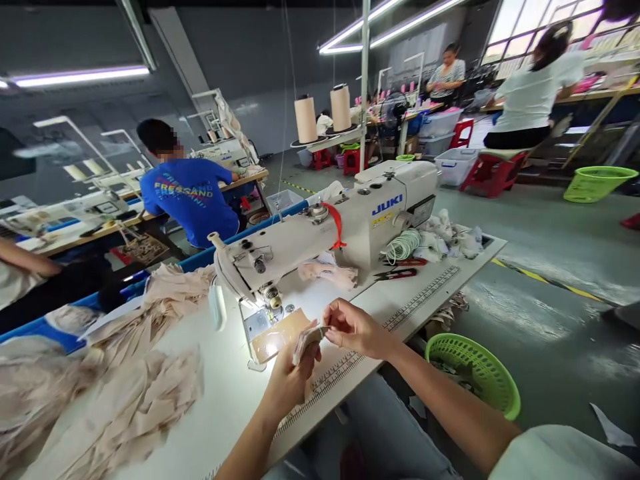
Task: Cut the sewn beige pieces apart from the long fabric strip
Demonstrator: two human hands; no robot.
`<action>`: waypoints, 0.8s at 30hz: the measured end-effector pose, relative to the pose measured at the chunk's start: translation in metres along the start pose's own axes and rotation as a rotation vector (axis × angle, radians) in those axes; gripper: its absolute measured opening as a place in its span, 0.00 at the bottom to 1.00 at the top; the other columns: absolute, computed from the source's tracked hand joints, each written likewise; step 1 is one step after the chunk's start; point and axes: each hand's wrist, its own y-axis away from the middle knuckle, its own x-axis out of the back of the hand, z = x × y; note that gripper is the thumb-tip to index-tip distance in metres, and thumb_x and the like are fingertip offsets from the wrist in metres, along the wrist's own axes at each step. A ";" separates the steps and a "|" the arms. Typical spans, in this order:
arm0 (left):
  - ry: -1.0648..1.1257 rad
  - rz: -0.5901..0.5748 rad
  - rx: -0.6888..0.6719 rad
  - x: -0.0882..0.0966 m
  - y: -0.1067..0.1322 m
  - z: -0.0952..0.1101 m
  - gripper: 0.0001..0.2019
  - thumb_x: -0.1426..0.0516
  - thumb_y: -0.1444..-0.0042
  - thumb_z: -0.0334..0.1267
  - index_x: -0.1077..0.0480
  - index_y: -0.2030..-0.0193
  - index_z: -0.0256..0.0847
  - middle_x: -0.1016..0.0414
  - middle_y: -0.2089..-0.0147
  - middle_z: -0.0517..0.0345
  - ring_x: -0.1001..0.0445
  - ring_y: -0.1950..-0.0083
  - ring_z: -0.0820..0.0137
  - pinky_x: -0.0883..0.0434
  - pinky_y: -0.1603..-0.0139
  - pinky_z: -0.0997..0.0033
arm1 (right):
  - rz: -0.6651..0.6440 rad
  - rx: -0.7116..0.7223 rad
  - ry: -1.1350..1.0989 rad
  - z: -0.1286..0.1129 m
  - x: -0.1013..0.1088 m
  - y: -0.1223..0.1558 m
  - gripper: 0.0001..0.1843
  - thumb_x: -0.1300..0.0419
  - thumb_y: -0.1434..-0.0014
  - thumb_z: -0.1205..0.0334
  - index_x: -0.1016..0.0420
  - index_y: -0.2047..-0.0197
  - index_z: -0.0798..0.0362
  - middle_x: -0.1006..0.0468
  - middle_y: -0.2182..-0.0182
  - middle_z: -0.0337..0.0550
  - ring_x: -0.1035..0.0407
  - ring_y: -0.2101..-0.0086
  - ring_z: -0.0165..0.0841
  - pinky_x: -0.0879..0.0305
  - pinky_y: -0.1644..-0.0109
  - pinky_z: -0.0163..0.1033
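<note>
In front of the white sewing machine (360, 213), my left hand (293, 377) is closed around a small stack of pale fabric pieces (306, 341). My right hand (357, 328) pinches the stack's upper right corner between thumb and fingers. Both hands are above the near edge of the white sewing table (220, 400), over its printed ruler. Just beyond them, a tan plate (283, 333) lies beside the lit needle area. The exact thing between my right fingertips is too small to make out fully.
Beige fabric piles (135, 400) cover the table's left side. Red-handled thread snips (396, 274), a coil of pale green cord (403, 245) and bunched white cloth (450, 235) lie at right. A green basket (475, 373) stands below. A person in blue (190, 193) sits beyond the machine.
</note>
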 end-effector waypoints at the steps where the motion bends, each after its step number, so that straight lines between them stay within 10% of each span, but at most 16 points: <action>1: 0.000 -0.016 0.018 -0.002 0.001 0.001 0.32 0.42 0.42 0.59 0.32 0.39 0.37 0.34 0.68 0.60 0.43 0.75 0.76 0.43 0.74 0.73 | 0.038 0.012 0.122 -0.002 0.006 0.003 0.13 0.37 0.43 0.53 0.32 0.60 0.50 0.31 0.71 0.35 0.39 0.72 0.28 0.39 0.67 0.34; 5: 0.042 -0.067 0.056 -0.006 0.003 0.008 0.33 0.38 0.47 0.61 0.30 0.43 0.39 0.35 0.70 0.62 0.44 0.75 0.77 0.45 0.74 0.74 | 0.248 0.116 0.562 -0.011 0.041 0.017 0.13 0.43 0.37 0.52 0.31 0.69 0.51 0.31 0.76 0.37 0.39 0.74 0.29 0.43 0.69 0.34; 11: 0.268 -0.013 0.176 0.004 -0.003 0.005 0.28 0.32 0.59 0.62 0.35 0.77 0.38 0.51 0.82 0.70 0.54 0.80 0.81 0.52 0.78 0.76 | 0.574 0.164 0.929 -0.012 0.117 0.001 0.17 0.50 0.35 0.50 0.31 0.68 0.51 0.27 0.79 0.38 0.35 0.77 0.31 0.42 0.71 0.35; 24: 0.439 -0.051 0.243 0.007 -0.004 0.012 0.24 0.27 0.62 0.50 0.34 0.75 0.36 0.45 0.79 0.68 0.52 0.79 0.82 0.47 0.79 0.79 | 0.839 -0.101 1.322 -0.009 0.168 -0.029 0.14 0.47 0.35 0.57 0.23 0.60 0.56 0.23 0.73 0.51 0.32 0.72 0.39 0.51 0.68 0.39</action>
